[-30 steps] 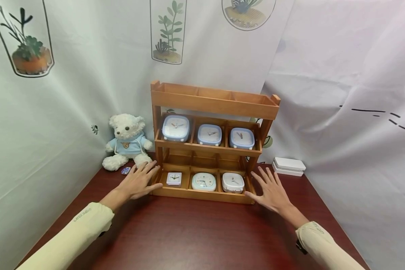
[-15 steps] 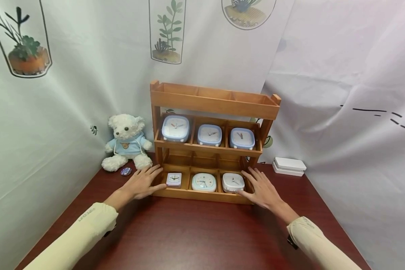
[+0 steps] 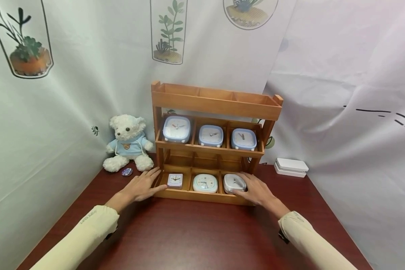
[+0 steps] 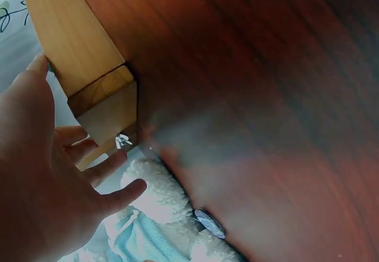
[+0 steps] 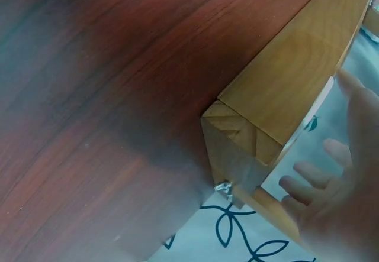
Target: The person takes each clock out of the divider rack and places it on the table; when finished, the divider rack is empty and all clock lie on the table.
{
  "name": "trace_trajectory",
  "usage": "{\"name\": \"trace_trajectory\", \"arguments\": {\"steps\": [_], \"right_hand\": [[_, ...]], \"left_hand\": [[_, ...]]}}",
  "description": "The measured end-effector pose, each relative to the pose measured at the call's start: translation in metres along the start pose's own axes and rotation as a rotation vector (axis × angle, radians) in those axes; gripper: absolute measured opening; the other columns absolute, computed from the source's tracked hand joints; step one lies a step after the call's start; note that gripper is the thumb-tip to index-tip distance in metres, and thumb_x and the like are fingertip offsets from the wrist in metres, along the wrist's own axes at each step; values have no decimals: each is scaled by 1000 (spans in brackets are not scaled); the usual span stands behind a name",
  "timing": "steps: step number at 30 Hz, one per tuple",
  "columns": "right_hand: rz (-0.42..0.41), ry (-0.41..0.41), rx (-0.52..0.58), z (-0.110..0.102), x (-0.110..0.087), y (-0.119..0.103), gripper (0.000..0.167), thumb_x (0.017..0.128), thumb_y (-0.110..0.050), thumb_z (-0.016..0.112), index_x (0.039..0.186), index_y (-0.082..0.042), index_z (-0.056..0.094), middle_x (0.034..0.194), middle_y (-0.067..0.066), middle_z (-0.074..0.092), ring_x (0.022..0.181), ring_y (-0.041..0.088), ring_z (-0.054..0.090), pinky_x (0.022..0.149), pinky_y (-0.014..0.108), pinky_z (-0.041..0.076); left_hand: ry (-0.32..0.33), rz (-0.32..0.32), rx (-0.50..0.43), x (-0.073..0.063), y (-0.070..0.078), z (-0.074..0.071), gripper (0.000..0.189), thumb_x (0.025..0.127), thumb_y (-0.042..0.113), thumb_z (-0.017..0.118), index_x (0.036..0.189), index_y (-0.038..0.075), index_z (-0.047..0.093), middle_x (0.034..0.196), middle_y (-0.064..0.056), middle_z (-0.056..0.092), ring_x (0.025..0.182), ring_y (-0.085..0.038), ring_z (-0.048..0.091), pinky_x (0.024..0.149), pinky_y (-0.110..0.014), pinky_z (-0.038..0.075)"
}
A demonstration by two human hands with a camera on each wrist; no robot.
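My left hand point(image 3: 138, 186) is at the left end of a three-tier wooden rack point(image 3: 202, 198), fingers spread, thumb by the bottom tier's front board. Near it, a small square alarm clock point(image 3: 174, 180) sits in the bottom left compartment. My right hand point(image 3: 259, 190) reaches over the bottom right compartment, its fingers and thumb at the right side of a white rounded clock point(image 3: 233, 183) and covering part of it. Between these stands a pale mint clock point(image 3: 205, 183). In the right wrist view, the thumb point(image 5: 349, 83) lies near the rack's front board and the fingers are loosely bent.
Blue-rimmed clocks point(image 3: 176, 129) fill the middle tier; the top tier point(image 3: 216, 101) is divided into compartments. A white teddy bear point(image 3: 127, 128) in a blue hoodie sits left, with a small round disc point(image 3: 126, 172) beside it. A white box point(image 3: 291, 167) lies right.
My right hand has moved left from beside the rack to over the white clock. The left hand has shifted slightly right and down along the rack's end. The clocks stay in place.
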State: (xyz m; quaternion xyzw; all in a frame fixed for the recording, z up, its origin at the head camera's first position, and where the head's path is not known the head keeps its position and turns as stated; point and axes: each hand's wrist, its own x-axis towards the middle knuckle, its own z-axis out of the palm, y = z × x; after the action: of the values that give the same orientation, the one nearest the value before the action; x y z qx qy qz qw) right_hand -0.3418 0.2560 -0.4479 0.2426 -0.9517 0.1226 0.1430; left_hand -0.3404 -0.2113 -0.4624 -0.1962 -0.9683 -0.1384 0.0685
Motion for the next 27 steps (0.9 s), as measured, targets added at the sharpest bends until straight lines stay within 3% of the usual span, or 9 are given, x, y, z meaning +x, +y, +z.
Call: {"name": "trace_trajectory", "arguments": {"steps": [15,27], "right_hand": [[94,-159,99,8,7,5,79,91,-60,73,154,-18,51,153,12,52,133,35,55,99,58,48],[87,-151,101,8,14,7,78,86,-57,80,150,-19,58,140,18,56,114,35,63,89,57,53]], "left_hand": [[30,-9,-55,-5,-6,17,88,103,67,46,162,2,33,168,-17,28,140,-48,44,97,-65,46],[23,-20,-93,-5,-4,20,87,105,64,44,162,0,29,170,-18,23,139,-53,43,100,-72,40]]}}
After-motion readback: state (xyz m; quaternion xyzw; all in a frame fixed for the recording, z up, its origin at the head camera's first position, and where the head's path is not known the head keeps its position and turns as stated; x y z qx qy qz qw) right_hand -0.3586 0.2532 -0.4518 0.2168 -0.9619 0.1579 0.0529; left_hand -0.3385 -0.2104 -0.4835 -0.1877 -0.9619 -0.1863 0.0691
